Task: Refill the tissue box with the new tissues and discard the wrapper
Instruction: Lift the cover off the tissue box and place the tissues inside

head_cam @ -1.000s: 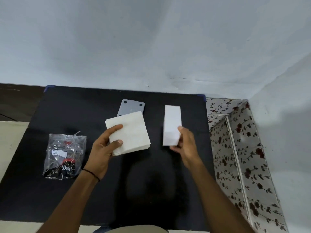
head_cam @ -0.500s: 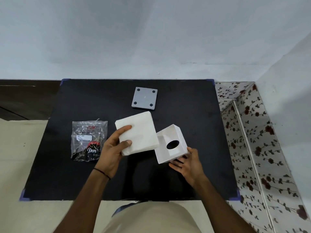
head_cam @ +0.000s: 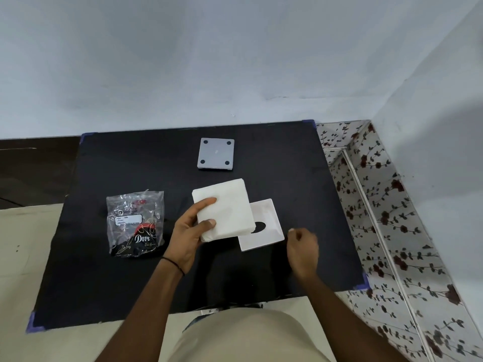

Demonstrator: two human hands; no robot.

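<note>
A person's left hand [head_cam: 192, 231] holds a square white stack of folded paper tissues [head_cam: 224, 209] above a black table mat [head_cam: 130, 283], thumb pressed on the top sheet and fingers curled under the near-left corner, while the stack's right edge overlaps a white square plastic tissue box [head_cam: 266, 226] lying on the mat with its dark oval opening facing up. The right hand [head_cam: 303, 246] hovers just beside the box's right edge, fingers loosely curled with thumb and forefinger near each other, holding nothing and not touching the box. The stack looks light and soft, likely to sag or fan apart if pinched at one corner, so a grip spanning two opposite edges would probably keep the sheets together; the box appears stiff and light and may slide on the mat unless steadied by its side walls. A grey square plastic base plate [head_cam: 215, 154] with four dark round pads lies well apart at the far side of the mat. The crumpled clear plastic wrapper [head_cam: 134, 222] with printed lettering rests on the mat to the left, not yet discarded. Both forearms reach in from the lower frame.
</note>
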